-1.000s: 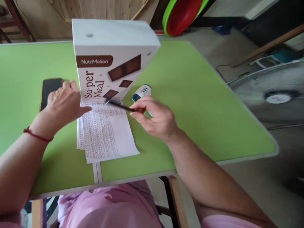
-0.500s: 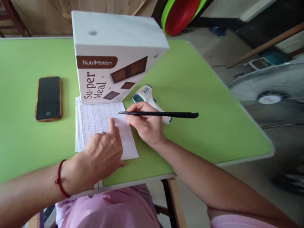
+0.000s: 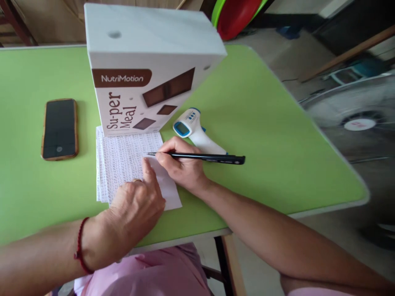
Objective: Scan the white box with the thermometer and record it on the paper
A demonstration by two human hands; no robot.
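A black pen point(image 3: 212, 158) lies pinched between the thumb and fingers of my right hand point(image 3: 185, 168). Its tip is at the handwritten sheet point(image 3: 123, 158), just above my left index fingertip; whether it touches the paper I cannot tell. My left hand point(image 3: 137, 205) rests on the sheet's lower part with the index finger stretched out and the other fingers bent, holding nothing. Rows of small writing cover the sheet's left side, while its right side is blank. Other written sheets stick out beneath it on the left. A red cord circles my left wrist.
A tall white box point(image 3: 148, 61) stands at the sheet's far edge. Right of it lies a white-and-blue infrared thermometer point(image 3: 202, 133), partly behind my right hand. A phone point(image 3: 59, 129) lies on the left of the green table point(image 3: 262, 135). A fan point(image 3: 358, 123) stands beyond the right edge.
My right hand and the pen have moved left and slightly toward me, bringing the tip close to my left index finger. The view has shifted a little.
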